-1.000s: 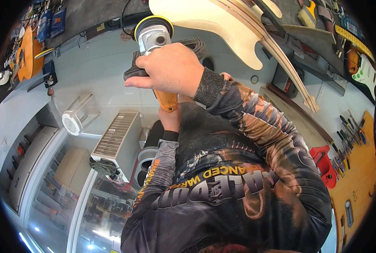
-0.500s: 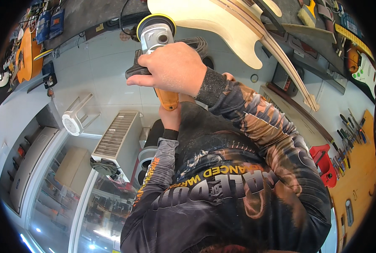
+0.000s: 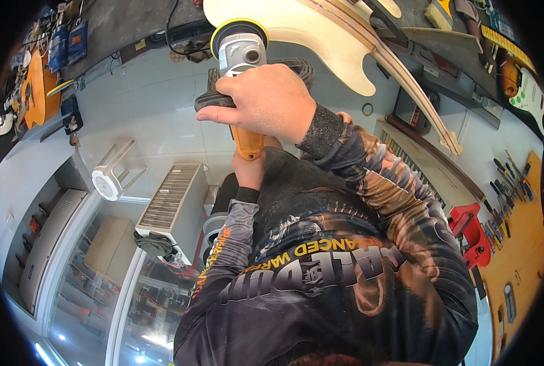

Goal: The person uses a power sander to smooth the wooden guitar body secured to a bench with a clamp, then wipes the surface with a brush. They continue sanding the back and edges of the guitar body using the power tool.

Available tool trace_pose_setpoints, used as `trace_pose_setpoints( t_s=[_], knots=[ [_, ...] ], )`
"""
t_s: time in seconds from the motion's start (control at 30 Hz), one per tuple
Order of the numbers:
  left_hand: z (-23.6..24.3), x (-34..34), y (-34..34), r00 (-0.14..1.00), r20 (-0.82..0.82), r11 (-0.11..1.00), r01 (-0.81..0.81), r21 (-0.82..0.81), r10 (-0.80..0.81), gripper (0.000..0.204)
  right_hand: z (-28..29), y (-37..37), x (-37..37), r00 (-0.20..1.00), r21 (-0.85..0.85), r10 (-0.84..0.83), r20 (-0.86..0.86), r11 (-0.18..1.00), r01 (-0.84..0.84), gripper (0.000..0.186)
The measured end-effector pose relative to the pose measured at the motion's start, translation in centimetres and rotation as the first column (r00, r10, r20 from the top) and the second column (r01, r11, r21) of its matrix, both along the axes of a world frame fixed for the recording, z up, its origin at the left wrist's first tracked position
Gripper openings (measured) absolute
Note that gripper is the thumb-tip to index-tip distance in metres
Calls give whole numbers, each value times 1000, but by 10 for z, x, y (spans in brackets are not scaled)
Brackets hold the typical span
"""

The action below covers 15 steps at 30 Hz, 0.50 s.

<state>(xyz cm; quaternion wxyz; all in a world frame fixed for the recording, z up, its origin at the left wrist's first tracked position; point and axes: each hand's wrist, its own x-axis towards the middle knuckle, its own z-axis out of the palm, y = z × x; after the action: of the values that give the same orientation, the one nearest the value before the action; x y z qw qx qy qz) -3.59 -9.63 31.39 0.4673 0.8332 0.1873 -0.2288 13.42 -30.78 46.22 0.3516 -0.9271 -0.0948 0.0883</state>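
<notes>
An angle grinder (image 3: 243,55) with a silver head, an orange body and a round, yellow-rimmed pad (image 3: 263,29) is held in front of me. My right hand (image 3: 271,100) is closed over its middle, by a black handle, with the thumb pointing left. Lower down, my left hand (image 3: 249,169) wraps the rear end of the orange body; part of its fingers is hidden. Beyond the tool lies a pale wooden guitar body (image 3: 308,27) with a long striped laminated neck (image 3: 406,88). The pad overlaps the body's near left edge; whether it touches is unclear.
The guitar rests on a dark workbench (image 3: 122,27) along the far side. An orange guitar (image 3: 38,88) stands at left. A white stool (image 3: 110,174) and a slatted box (image 3: 171,195) are on the floor. Hand tools and a red holder (image 3: 469,235) sit at right.
The grinder and both hands have shifted a little to the right, and the pad overlaps more of the guitar body's edge. Both hands keep their grip.
</notes>
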Motion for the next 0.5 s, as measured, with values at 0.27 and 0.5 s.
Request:
trace_pose_setpoints(
  t_s=[0.27, 0.5],
  knots=[
    [7, 7, -4, 998, 17, 998, 57, -15, -57, 27, 4, -12, -6, 998, -7, -43, -40, 999, 42, 69],
    [6, 16, -5, 994, 17, 994, 108, -36, -108, 28, 2, -24, -13, 994, -19, -110, -15, 994, 110, 69]
  ],
)
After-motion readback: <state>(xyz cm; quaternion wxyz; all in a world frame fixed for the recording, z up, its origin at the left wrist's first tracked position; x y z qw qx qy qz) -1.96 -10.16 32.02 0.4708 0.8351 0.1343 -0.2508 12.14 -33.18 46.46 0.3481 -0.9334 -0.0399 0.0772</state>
